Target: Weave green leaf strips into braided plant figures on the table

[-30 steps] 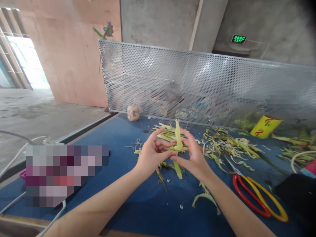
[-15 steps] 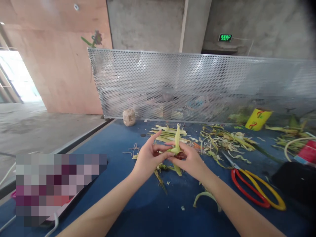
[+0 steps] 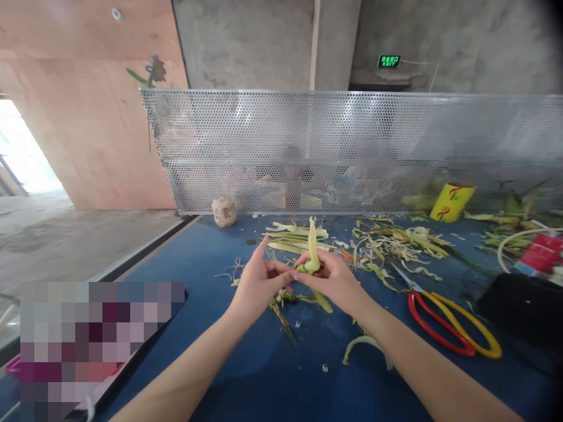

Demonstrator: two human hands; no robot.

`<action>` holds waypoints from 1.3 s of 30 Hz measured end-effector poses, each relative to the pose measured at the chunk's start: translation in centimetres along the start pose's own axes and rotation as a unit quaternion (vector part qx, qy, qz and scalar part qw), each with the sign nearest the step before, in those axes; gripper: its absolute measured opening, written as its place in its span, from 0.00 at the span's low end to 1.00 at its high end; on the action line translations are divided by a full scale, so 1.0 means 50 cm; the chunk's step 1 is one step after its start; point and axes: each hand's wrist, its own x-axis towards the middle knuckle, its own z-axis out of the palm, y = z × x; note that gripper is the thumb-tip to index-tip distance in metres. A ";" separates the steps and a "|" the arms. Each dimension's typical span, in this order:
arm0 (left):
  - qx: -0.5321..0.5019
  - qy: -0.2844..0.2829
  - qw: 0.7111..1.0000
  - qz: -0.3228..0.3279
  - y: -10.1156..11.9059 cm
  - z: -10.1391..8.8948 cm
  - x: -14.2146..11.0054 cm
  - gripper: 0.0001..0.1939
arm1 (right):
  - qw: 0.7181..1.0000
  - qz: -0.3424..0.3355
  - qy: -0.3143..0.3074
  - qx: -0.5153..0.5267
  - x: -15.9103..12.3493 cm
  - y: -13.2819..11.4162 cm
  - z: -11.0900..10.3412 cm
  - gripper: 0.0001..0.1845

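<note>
My right hand is closed round a pale green leaf strip, which is folded low down; its narrow end stands upright above the fingers. My left hand meets it from the other side, thumb and fingertips pinched at the strip's base and its index finger raised. Fingers hide most of the folded part. Below the hands, a knobbly green plant piece with a brownish stalk lies on the blue table. Several flat pale green strips lie just behind the hands.
Scissors with red and yellow handles lie at the right, near a heap of shredded leaves. A yellow roll and a twine ball stand before a perforated metal screen. A blurred-out device lies at the left.
The view has shifted slightly. My left hand has drawn a little away to the left, and its raised finger is more upright. The leaf strip stays in my right hand.
</note>
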 end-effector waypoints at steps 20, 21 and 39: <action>0.137 -0.109 0.984 0.037 0.006 -0.002 -0.014 0.37 | 0.999 0.030 -0.027 -0.016 0.011 0.004 -0.023 0.09; 0.130 -0.110 0.984 0.050 0.005 0.000 -0.015 0.37 | 0.999 0.020 -0.047 -0.018 0.009 0.002 -0.018 0.08; 0.156 -0.101 0.978 0.089 0.010 0.007 -0.020 0.32 | 0.988 -0.060 -0.066 -0.123 -0.011 -0.009 -0.009 0.06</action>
